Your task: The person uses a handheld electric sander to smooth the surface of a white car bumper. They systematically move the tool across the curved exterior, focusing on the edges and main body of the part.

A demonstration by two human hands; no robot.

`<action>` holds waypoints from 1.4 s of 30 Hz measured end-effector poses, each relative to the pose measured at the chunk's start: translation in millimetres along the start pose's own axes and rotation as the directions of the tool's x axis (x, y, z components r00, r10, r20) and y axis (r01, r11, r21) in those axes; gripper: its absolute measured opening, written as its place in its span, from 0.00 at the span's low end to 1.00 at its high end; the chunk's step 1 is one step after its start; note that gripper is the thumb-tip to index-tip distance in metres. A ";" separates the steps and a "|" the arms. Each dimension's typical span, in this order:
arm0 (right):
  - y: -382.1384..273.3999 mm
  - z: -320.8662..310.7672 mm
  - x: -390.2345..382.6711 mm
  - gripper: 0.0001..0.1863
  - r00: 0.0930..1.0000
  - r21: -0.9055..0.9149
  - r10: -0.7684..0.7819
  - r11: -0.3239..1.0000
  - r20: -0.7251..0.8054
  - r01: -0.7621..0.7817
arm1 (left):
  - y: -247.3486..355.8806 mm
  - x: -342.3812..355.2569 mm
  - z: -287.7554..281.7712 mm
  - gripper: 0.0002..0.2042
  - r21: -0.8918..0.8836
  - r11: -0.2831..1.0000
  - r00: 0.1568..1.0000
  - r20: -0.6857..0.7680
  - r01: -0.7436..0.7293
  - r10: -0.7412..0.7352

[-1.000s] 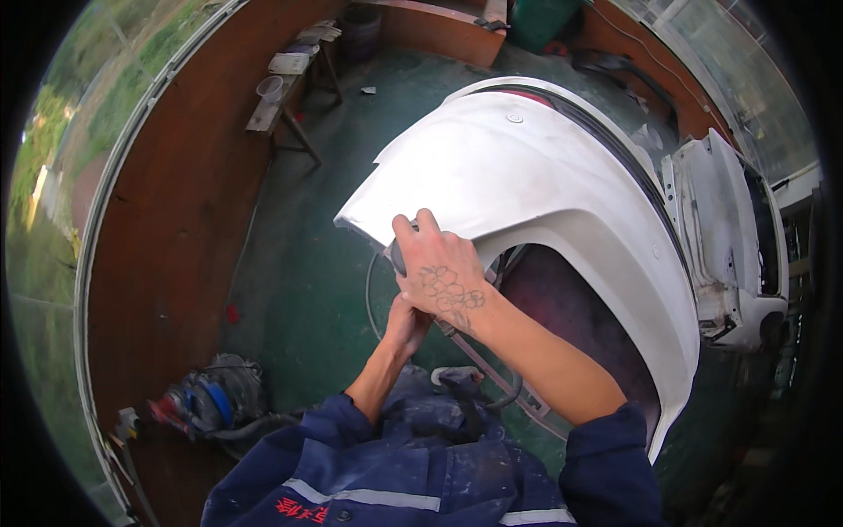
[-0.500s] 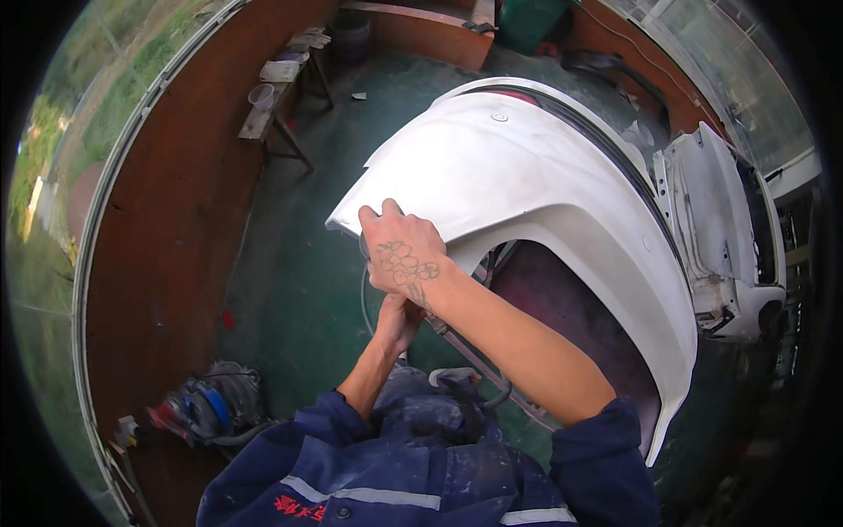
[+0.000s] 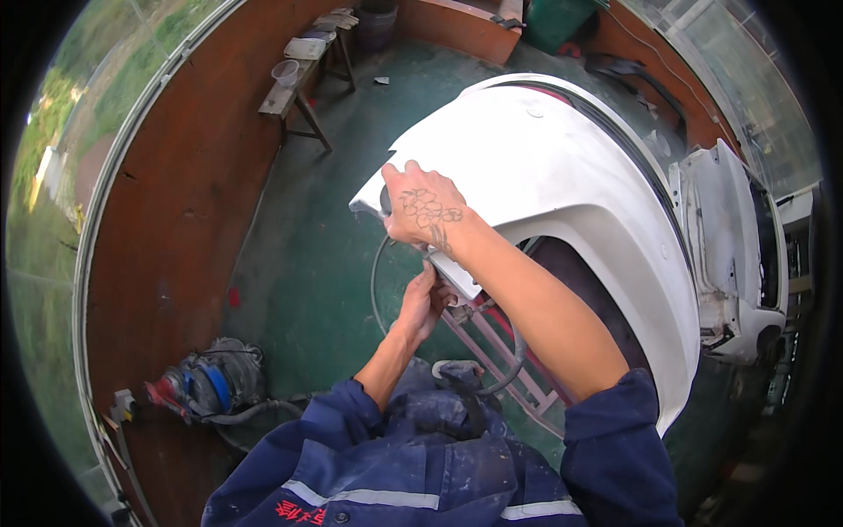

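Observation:
A white painted car panel (image 3: 492, 149), curved around a dark opening, lies across the right half of the view. My right hand (image 3: 421, 206), with a tattoo on its back, is closed on a dark round pad or tool (image 3: 385, 200) at the panel's left corner, mostly hidden by the fingers. Below it, my left hand (image 3: 420, 303) has its thumb and fingers curled on a pale lower edge piece (image 3: 458, 279) under the panel. A grey hose (image 3: 513, 362) and a pink metal stand (image 3: 536, 400) show beneath.
A plank bench (image 3: 274, 105) with a clear cup (image 3: 285, 74) stands by the left wall. A vacuum machine (image 3: 211, 382) sits at lower left. A silver car door or lid (image 3: 720, 246) is at right, a green bin (image 3: 549, 22) at the back, green floor (image 3: 307, 246) between.
My right hand has moved up along the panel's left edge, and my left hand slightly up and right. More of the pale lower edge piece shows between them. The view has shifted slightly.

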State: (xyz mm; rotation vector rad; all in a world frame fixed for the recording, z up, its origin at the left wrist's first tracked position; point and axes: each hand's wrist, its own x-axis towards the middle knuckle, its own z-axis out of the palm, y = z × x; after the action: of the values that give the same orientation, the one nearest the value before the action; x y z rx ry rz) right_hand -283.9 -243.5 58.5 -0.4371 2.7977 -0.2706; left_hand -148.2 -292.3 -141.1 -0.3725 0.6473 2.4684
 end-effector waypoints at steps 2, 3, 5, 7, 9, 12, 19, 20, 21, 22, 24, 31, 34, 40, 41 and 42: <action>7.6 -2.4 0.5 0.28 0.998 0.035 0.021 0.999 -0.056 -0.019 | -4.9 1.4 3.3 0.23 -0.004 1.000 1.000 0.019 0.007 -0.007; 4.0 -4.5 -4.3 0.27 0.999 0.026 -0.009 1.000 -0.034 0.010 | -5.0 1.5 0.9 0.23 -0.001 1.000 1.000 0.018 0.006 -0.006; -11.1 -4.2 -21.7 0.27 0.997 0.014 -0.082 0.997 0.012 0.081 | -3.6 -0.4 -6.2 0.23 0.016 0.999 0.999 -0.011 -0.030 0.031; -9.0 -0.9 -27.3 0.26 0.995 -0.008 -0.103 0.995 -0.003 0.103 | -3.4 -1.6 -1.8 0.22 0.012 0.999 0.999 -0.006 -0.033 0.033; -2.8 -4.0 -22.1 0.26 0.995 0.009 -0.090 0.996 -0.032 0.091 | 0.4 -2.5 3.2 0.22 0.000 1.000 1.000 0.020 -0.018 0.018; -5.6 -3.1 -21.4 0.26 0.993 0.014 -0.094 0.995 -0.067 0.095 | -0.4 -2.2 2.7 0.22 -0.007 1.000 1.000 0.008 -0.007 0.007; 0.3 -3.2 -12.7 0.26 0.994 -0.013 -0.098 0.995 -0.041 0.097 | -0.6 -3.1 8.3 0.21 -0.016 1.000 1.000 0.001 -0.009 0.009; 4.8 -2.2 -14.3 0.26 0.994 0.001 -0.078 0.997 -0.072 0.079 | -2.6 -3.3 10.5 0.21 -0.025 1.000 1.000 0.006 -0.003 0.004; 3.6 -3.2 -13.1 0.27 0.993 0.021 -0.069 0.997 -0.101 0.072 | -2.0 -3.6 10.2 0.21 -0.031 1.000 1.000 0.001 -0.005 0.005; -2.7 -2.7 -21.2 0.27 0.992 0.001 -0.110 0.994 -0.058 0.110 | -1.8 -4.6 9.8 0.21 -0.006 1.000 0.998 -0.053 -0.014 0.014; -11.8 1.1 -35.9 0.27 0.985 -0.037 -0.173 0.984 0.001 0.173 | -3.1 -6.6 9.9 0.21 0.043 0.999 0.987 -0.155 -0.026 0.032; 15.9 -9.5 -18.4 0.28 0.991 -0.012 -0.079 0.997 -0.108 0.078 | -4.9 -2.3 5.7 0.21 -0.048 0.999 1.000 0.002 -0.004 0.004; 8.3 -12.0 -37.8 0.27 0.992 -0.030 -0.124 0.992 0.028 0.125 | -5.7 -4.1 4.0 0.24 -0.030 0.999 0.998 -0.049 -0.043 0.041; 30.6 -9.6 -24.1 0.26 0.994 0.030 -0.004 1.000 -0.111 0.007 | -3.2 -3.9 7.4 0.23 -0.043 0.999 1.000 -0.005 -0.013 0.013; 31.8 -8.6 -23.5 0.26 0.990 0.035 0.002 0.999 -0.142 0.003 | -3.3 -3.8 7.6 0.22 -0.057 0.998 1.000 -0.004 -0.007 0.006; 22.1 -9.7 -27.0 0.27 0.996 0.016 -0.031 0.999 -0.086 0.033 | -2.6 -3.6 1.7 0.20 -0.039 0.999 1.000 0.002 -0.018 0.018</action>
State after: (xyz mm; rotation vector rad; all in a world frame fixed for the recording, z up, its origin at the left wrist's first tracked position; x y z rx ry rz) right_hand -268.4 -212.7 69.6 -0.4777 2.8720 -0.3276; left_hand -144.1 -291.1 -139.2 -0.3806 0.6049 2.5008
